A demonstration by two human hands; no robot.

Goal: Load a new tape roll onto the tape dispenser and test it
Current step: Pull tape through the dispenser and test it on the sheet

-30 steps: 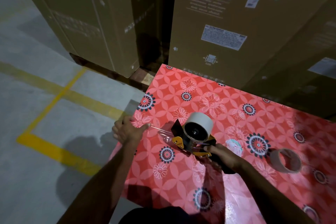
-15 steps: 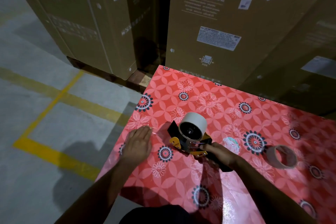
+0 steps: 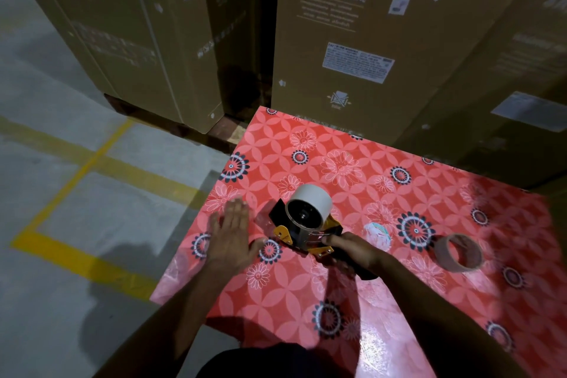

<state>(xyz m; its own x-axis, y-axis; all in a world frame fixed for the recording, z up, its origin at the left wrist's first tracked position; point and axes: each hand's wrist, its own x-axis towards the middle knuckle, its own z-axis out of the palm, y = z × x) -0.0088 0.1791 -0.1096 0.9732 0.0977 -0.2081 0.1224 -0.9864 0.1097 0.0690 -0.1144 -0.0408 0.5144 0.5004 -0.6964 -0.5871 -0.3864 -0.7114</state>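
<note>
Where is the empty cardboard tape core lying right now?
In the head view the empty core lies on the red floral table cover at the right, apart from the right hand that grips the tape dispenser.

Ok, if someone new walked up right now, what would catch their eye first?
Probably the bright red flowered cloth covering the table, and on it the dispenser with a white roll mounted. The right hand holds the dispenser's handle; the left hand lies flat on the cloth beside it. Tall brown boxes stand behind, and a spent core lies to the right.
</note>
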